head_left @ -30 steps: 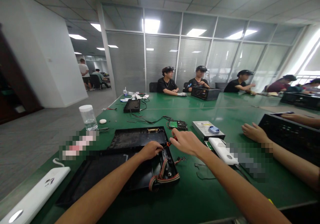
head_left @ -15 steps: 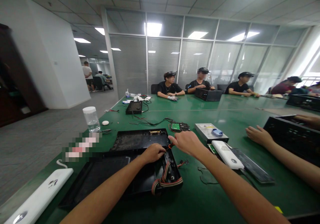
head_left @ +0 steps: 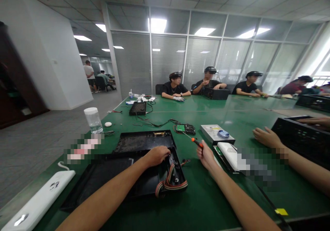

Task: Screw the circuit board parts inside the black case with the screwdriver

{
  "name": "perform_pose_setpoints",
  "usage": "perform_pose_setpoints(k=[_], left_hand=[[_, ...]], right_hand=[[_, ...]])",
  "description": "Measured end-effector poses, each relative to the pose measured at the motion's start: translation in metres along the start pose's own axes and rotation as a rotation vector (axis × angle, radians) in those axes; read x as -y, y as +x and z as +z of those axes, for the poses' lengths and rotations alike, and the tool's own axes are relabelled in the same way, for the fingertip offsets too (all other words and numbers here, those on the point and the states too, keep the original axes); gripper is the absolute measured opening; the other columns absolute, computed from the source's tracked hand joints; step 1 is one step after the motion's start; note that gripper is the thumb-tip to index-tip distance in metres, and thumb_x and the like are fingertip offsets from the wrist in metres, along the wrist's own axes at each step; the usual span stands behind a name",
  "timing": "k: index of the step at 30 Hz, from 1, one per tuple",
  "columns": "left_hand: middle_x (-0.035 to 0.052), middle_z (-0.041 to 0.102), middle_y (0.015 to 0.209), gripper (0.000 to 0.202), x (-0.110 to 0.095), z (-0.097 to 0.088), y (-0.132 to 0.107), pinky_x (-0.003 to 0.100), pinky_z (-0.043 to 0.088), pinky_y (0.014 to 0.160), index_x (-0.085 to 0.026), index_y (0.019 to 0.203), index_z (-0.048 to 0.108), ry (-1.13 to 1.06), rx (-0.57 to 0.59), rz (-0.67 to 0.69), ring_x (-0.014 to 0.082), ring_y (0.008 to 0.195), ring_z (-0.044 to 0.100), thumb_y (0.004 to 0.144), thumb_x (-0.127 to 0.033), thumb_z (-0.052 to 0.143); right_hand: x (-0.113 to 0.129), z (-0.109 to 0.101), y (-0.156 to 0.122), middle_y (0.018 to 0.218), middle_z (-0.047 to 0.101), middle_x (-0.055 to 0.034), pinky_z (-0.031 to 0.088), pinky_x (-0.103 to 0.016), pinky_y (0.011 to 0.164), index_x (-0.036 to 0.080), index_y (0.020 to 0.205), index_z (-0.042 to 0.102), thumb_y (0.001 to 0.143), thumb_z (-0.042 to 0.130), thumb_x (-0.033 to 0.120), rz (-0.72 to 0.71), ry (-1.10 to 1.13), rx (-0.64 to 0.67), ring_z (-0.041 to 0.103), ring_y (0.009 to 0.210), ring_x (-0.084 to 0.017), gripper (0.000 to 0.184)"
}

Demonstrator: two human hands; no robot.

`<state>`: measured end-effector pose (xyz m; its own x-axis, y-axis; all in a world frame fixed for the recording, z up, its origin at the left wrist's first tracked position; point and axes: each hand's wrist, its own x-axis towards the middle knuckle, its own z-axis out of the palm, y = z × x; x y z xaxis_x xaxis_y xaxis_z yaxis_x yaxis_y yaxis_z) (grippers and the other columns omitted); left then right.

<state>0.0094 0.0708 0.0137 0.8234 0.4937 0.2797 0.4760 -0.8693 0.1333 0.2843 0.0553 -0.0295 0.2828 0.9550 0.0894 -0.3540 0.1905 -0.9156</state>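
Note:
My left hand (head_left: pixel 157 155) rests with curled fingers on the inner edge of an open black computer case (head_left: pixel 123 176) lying flat on the green table (head_left: pixel 206 203). My right hand (head_left: pixel 206 157) is lifted just right of the case and grips a small orange-handled screwdriver (head_left: pixel 196 142), its tip pointing up and left. A striped ribbon cable (head_left: pixel 168 184) loops out of the case's near right corner. A black case panel (head_left: pixel 144 141) lies just behind the case.
A green circuit board (head_left: pixel 185 128), a silver drive (head_left: pixel 215 134) and a white device (head_left: pixel 228 151) lie to the right. A clear jar (head_left: pixel 93 120) stands left. Another person's hand (head_left: pixel 265 137) rests at right by a black case (head_left: pixel 301 138). Several people sit at the far end.
My right hand has pulled the screwdriver out of the case and moved right, away from my left hand. The left hand stays on the case.

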Motion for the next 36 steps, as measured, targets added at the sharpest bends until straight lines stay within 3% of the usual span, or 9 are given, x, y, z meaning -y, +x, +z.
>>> perform_pose_setpoints(k=[5, 10, 16, 20, 23, 27, 31, 32, 36], left_hand=[[0.0054, 0.056, 0.093, 0.017, 0.002, -0.003, 0.000, 0.025, 0.037, 0.082, -0.017, 0.096, 0.053, -0.014, 0.003, 0.040, 0.0151, 0.090, 0.050, 0.085, -0.016, 0.040], [0.0056, 0.057, 0.089, 0.018, 0.003, -0.002, 0.003, 0.024, 0.038, 0.080, -0.016, 0.094, 0.055, 0.074, 0.023, 0.018, 0.0149, 0.087, 0.051, 0.084, -0.013, 0.040], [0.0055, 0.061, 0.082, 0.018, 0.008, -0.037, 0.003, 0.023, 0.039, 0.076, -0.017, 0.083, 0.061, 0.158, 0.070, -0.041, 0.0155, 0.081, 0.054, 0.082, -0.017, 0.043], [0.0014, 0.063, 0.077, 0.013, 0.014, -0.050, -0.026, 0.021, 0.039, 0.073, -0.021, 0.078, 0.063, 0.080, 0.222, -0.055, 0.0138, 0.075, 0.056, 0.077, -0.019, 0.050], [0.0018, 0.061, 0.076, 0.011, 0.015, -0.046, -0.056, 0.021, 0.039, 0.071, -0.020, 0.078, 0.062, 0.030, 0.232, -0.081, 0.0137, 0.074, 0.055, 0.077, -0.022, 0.051], [0.0033, 0.059, 0.084, 0.017, 0.013, -0.048, -0.079, 0.021, 0.039, 0.071, -0.019, 0.090, 0.059, 0.023, 0.181, -0.101, 0.0147, 0.078, 0.055, 0.081, -0.029, 0.048], [0.0033, 0.058, 0.093, 0.033, 0.017, -0.064, -0.075, 0.023, 0.038, 0.075, -0.022, 0.113, 0.048, 0.034, 0.163, -0.099, 0.0159, 0.084, 0.054, 0.082, -0.034, 0.047], [0.0032, 0.058, 0.093, 0.036, 0.021, -0.067, -0.071, 0.023, 0.038, 0.075, -0.022, 0.116, 0.044, 0.037, 0.151, -0.107, 0.0158, 0.084, 0.054, 0.082, -0.034, 0.046], [0.0040, 0.057, 0.092, 0.040, 0.047, -0.064, -0.052, 0.022, 0.038, 0.072, -0.019, 0.117, 0.041, 0.042, 0.112, -0.185, 0.0157, 0.082, 0.054, 0.082, -0.037, 0.047]], right_hand=[[0.017, 0.005, -0.001, 0.065, 0.053, 0.0009, 0.036, -0.019, 0.035, 0.018, 0.083, 0.051, 0.075, 0.051, 0.046, 0.005, 0.094, 0.090, 0.043, 0.043, -0.007, 0.029], [0.023, 0.020, -0.018, 0.066, 0.052, 0.0027, 0.041, -0.021, 0.046, 0.019, 0.079, 0.047, 0.065, 0.063, 0.036, -0.004, 0.012, 0.208, 0.049, 0.051, -0.008, 0.027], [0.028, 0.031, -0.040, 0.045, 0.038, 0.0063, 0.031, -0.020, 0.043, 0.017, 0.057, 0.041, 0.078, 0.045, 0.044, -0.155, -0.461, 0.433, 0.036, 0.040, -0.007, 0.035], [0.024, 0.037, -0.051, 0.044, 0.043, 0.0040, 0.033, -0.021, 0.047, 0.015, 0.053, 0.049, 0.080, 0.040, 0.048, -0.281, -0.788, 0.557, 0.040, 0.043, -0.008, 0.044], [0.021, 0.043, -0.056, 0.049, 0.049, 0.0025, 0.035, -0.021, 0.052, 0.015, 0.054, 0.053, 0.079, 0.044, 0.048, -0.403, -0.909, 0.639, 0.044, 0.048, -0.009, 0.042], [0.032, 0.054, -0.070, 0.056, 0.054, 0.0000, 0.036, -0.022, 0.057, 0.017, 0.059, 0.056, 0.081, 0.041, 0.042, -0.508, -1.033, 0.753, 0.047, 0.054, -0.011, 0.037], [0.049, 0.059, -0.110, 0.069, 0.060, -0.0025, 0.036, -0.024, 0.061, 0.020, 0.076, 0.060, 0.079, 0.046, 0.034, -0.653, -1.242, 0.994, 0.052, 0.063, -0.014, 0.021], [0.051, 0.057, -0.123, 0.071, 0.060, -0.0029, 0.036, -0.024, 0.060, 0.020, 0.079, 0.060, 0.078, 0.047, 0.033, -0.671, -1.277, 1.004, 0.053, 0.063, -0.014, 0.018], [0.050, 0.034, -0.166, 0.084, 0.062, -0.0040, 0.037, -0.024, 0.058, 0.024, 0.096, 0.055, 0.075, 0.049, 0.024, -0.690, -1.352, 0.815, 0.056, 0.066, -0.015, 0.022]])
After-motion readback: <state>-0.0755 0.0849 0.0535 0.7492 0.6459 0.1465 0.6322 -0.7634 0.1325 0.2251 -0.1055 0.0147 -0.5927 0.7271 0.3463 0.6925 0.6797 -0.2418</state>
